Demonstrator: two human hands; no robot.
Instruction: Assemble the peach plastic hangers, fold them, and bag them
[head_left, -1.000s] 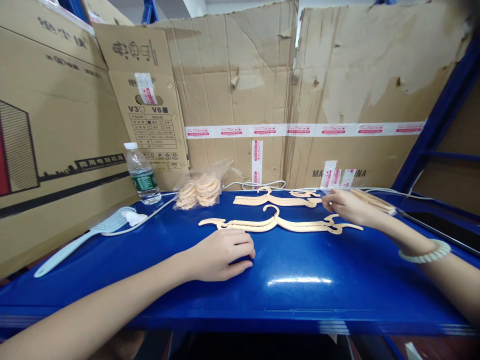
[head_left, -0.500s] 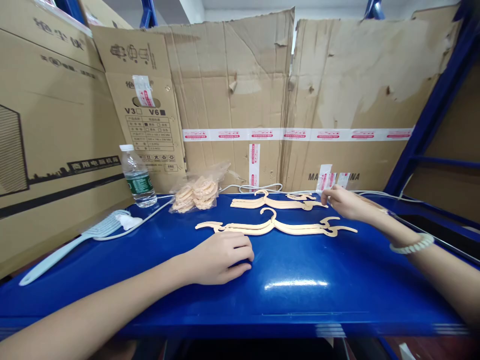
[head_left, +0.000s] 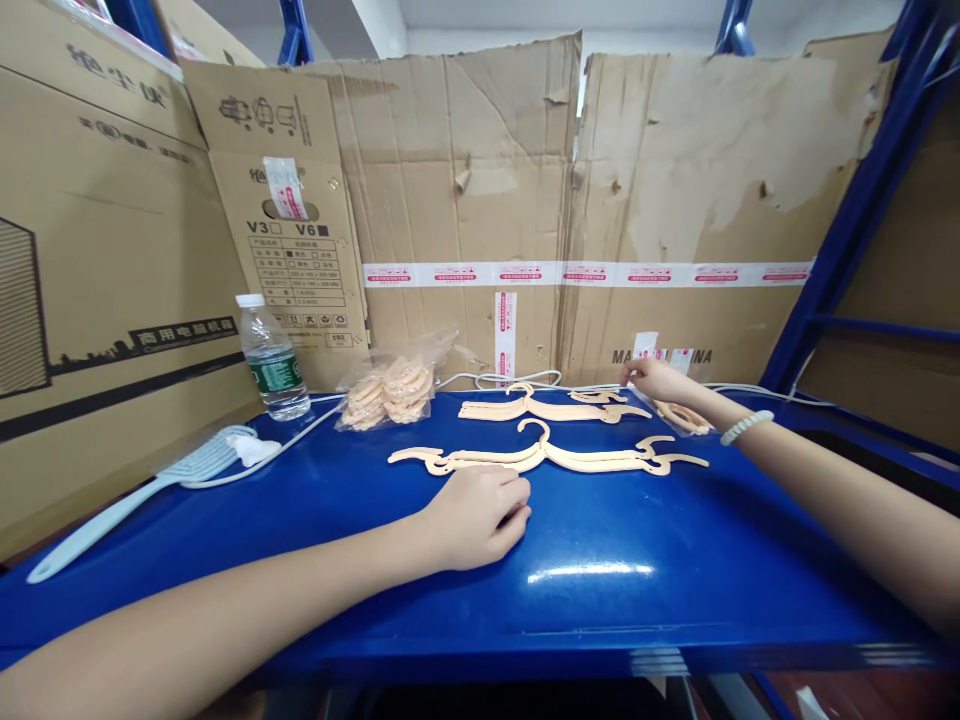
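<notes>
My left hand (head_left: 480, 515) rests on the blue tabletop with its fingers loosely curled in; nothing shows in them. Just behind it lies an unfolded cream plastic folding hanger (head_left: 592, 458), its hook pointing away from me. A second cream hanger (head_left: 562, 409) lies farther back, its right arm extended and its left arm shorter. My right hand (head_left: 664, 382) reaches over the back of the table, fingers bent down and holding nothing I can see. Its fingertips are beside a small folded hanger (head_left: 598, 397). Under the right wrist are cream pieces (head_left: 682, 417) in a clear bag.
A clear bag of cream hangers (head_left: 394, 390) sits at the back left beside a water bottle (head_left: 274, 360). A pale blue brush (head_left: 142, 500) and a white cable (head_left: 232, 472) lie at left. Cardboard (head_left: 465, 200) walls the back. A dark flat object (head_left: 862, 465) lies at right.
My right hand has moved left, toward the small folded hanger, uncovering the bagged pieces under its wrist. My left hand has slid slightly right, its fingers more curled. The hangers lie unmoved.
</notes>
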